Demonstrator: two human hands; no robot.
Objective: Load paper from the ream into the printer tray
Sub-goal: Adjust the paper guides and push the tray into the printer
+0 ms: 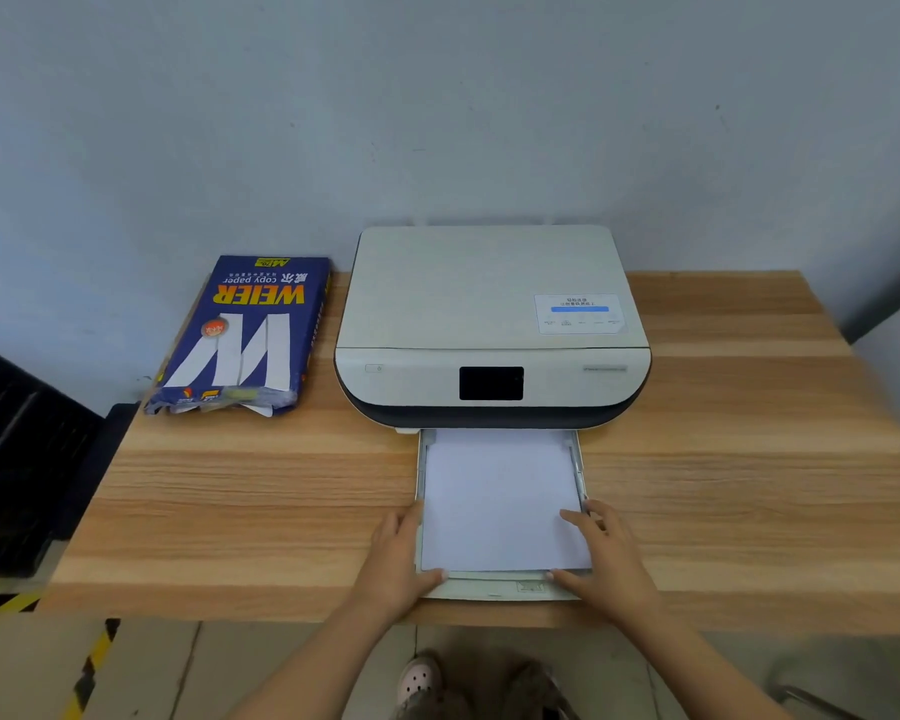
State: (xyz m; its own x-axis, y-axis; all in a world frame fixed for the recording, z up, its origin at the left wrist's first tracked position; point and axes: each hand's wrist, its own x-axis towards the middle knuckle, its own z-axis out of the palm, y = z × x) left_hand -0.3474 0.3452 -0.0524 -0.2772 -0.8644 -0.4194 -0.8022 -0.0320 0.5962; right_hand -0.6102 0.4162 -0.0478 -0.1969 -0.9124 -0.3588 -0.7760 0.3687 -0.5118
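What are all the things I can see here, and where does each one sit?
Light wooden table: one, tan with grain, against the wall.
White flatbed printer with dark band and black screen: one, at the table's back, centre.
Pulled-out pale printer tray: one, at the printer's front.
Stack of white paper sheets: one, lying in the tray.
Blue paper ream wrapper with orange lettering: one, near end torn open, left of the printer.
Grey wall: behind.
Pink shoe: one, on the floor below.
Left hand: at the tray's left edge.
Right hand: at the tray's right edge, fingers on the paper.
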